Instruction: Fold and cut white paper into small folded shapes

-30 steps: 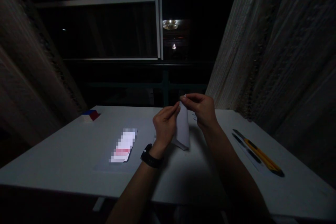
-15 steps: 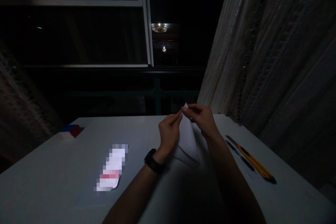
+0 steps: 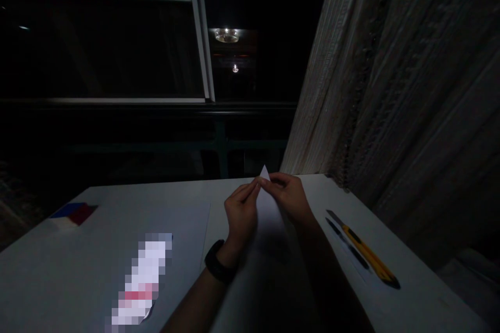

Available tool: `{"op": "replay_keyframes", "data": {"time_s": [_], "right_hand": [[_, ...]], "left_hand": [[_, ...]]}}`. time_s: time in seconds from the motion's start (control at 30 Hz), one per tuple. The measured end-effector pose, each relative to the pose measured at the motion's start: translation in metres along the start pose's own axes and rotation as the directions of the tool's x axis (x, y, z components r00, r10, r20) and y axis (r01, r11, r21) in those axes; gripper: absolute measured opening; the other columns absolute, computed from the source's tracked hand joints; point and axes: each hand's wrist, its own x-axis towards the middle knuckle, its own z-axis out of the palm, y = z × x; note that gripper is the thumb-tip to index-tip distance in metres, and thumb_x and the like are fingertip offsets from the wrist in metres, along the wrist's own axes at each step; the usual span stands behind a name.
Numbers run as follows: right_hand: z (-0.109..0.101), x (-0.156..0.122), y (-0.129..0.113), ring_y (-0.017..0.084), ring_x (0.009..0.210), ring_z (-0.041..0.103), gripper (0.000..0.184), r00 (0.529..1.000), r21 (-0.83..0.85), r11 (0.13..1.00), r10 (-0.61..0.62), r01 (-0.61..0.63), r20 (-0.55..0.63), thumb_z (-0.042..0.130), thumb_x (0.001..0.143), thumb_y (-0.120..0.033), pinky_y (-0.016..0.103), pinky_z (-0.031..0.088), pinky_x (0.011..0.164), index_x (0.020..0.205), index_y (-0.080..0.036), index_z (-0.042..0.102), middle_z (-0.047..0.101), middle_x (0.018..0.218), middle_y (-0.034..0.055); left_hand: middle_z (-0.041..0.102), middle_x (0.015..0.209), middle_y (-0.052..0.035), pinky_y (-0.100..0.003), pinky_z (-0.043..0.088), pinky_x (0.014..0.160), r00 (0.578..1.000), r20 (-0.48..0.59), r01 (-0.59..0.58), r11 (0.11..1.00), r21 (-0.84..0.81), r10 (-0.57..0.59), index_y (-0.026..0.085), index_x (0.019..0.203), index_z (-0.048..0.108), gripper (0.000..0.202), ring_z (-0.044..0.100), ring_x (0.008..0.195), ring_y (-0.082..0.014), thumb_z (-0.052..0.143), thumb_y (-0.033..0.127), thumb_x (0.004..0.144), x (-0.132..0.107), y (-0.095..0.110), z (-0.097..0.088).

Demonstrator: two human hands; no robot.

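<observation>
A folded white sheet of paper (image 3: 271, 213) is held between both hands above a white table (image 3: 78, 265); its pointed tip sticks up just past the fingers. My left hand (image 3: 241, 213), with a dark watch on the wrist, pinches the paper's left edge near the tip. My right hand (image 3: 288, 196) pinches the same tip from the right. Both hands meet at the top corner, fingers pressed together on the paper.
A lit phone (image 3: 140, 283) lies on the table at the lower left. A red and blue block (image 3: 74, 213) sits at the far left edge. A yellow utility knife (image 3: 369, 259) and a dark pen (image 3: 347, 243) lie at the right. Curtain (image 3: 390, 88) hangs right; dark window behind.
The view has swung to the right and down. The paper, held up between the hands a second ago, now lies lower and flatter toward the table, both hands still pinching its tip.
</observation>
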Motion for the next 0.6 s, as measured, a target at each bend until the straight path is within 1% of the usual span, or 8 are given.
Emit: {"op": "replay_keyframes", "data": {"time_s": [0.17, 0.3, 0.37, 0.47, 0.6], "right_hand": [[-0.004, 0.003, 0.005, 0.018, 0.061, 0.062, 0.032, 0.999, 0.000, 1.000, 0.030, -0.030, 0.024, 0.076, 0.056, -0.043, 0.027, 0.047, 0.057, 0.070, -0.015, 0.067, 0.068, 0.067, 0.0037], [-0.005, 0.006, 0.010, 0.019, 0.063, 0.063, 0.035, 0.992, 0.019, 0.995, 0.095, -0.098, 0.088, 0.077, 0.054, -0.043, 0.029, 0.048, 0.059, 0.073, -0.015, 0.068, 0.069, 0.069, 0.0044], [-0.003, 0.007, 0.011, 0.018, 0.063, 0.063, 0.036, 0.990, 0.033, 0.993, 0.110, -0.113, 0.087, 0.078, 0.052, -0.042, 0.029, 0.048, 0.061, 0.074, -0.015, 0.068, 0.069, 0.069, 0.0045], [0.003, 0.008, 0.012, 0.017, 0.062, 0.062, 0.036, 0.995, 0.030, 0.995, 0.099, -0.099, 0.006, 0.079, 0.050, -0.041, 0.029, 0.048, 0.061, 0.072, -0.015, 0.068, 0.068, 0.066, 0.0038], [0.008, 0.005, 0.013, 0.015, 0.059, 0.060, 0.033, 0.995, 0.005, 0.999, 0.053, -0.053, -0.083, 0.079, 0.051, -0.042, 0.027, 0.046, 0.058, 0.067, -0.015, 0.067, 0.066, 0.063, 0.0026]], "left_hand": [[0.071, 0.093, -0.0057, -0.029, 0.050, 0.081, 0.999, 0.011, 0.044, 0.999, 0.016, -0.044, 0.018, 0.092, 0.072, 0.019, 0.065, 0.087, -0.0175, 0.062, 0.026, 0.077, -0.002, -0.001, 0.001], [0.071, 0.095, -0.0066, -0.030, 0.051, 0.081, 0.994, 0.039, 0.099, 0.995, 0.008, -0.099, 0.017, 0.094, 0.071, 0.021, 0.065, 0.089, -0.0185, 0.062, 0.026, 0.077, -0.004, -0.003, -0.005], [0.071, 0.095, -0.0064, -0.029, 0.051, 0.080, 0.994, 0.036, 0.104, 0.994, 0.021, -0.105, 0.018, 0.095, 0.071, 0.021, 0.065, 0.088, -0.0181, 0.062, 0.026, 0.077, -0.005, -0.005, -0.009], [0.071, 0.094, -0.0054, -0.028, 0.051, 0.079, 0.997, 0.045, 0.058, 0.996, 0.066, -0.061, 0.019, 0.097, 0.070, 0.022, 0.065, 0.086, -0.0167, 0.060, 0.026, 0.079, -0.006, -0.010, -0.015], [0.071, 0.092, -0.0047, -0.028, 0.052, 0.077, 0.994, 0.079, -0.084, 0.984, 0.156, 0.072, 0.021, 0.098, 0.070, 0.021, 0.065, 0.082, -0.0152, 0.058, 0.023, 0.081, -0.007, -0.014, -0.020]]}}
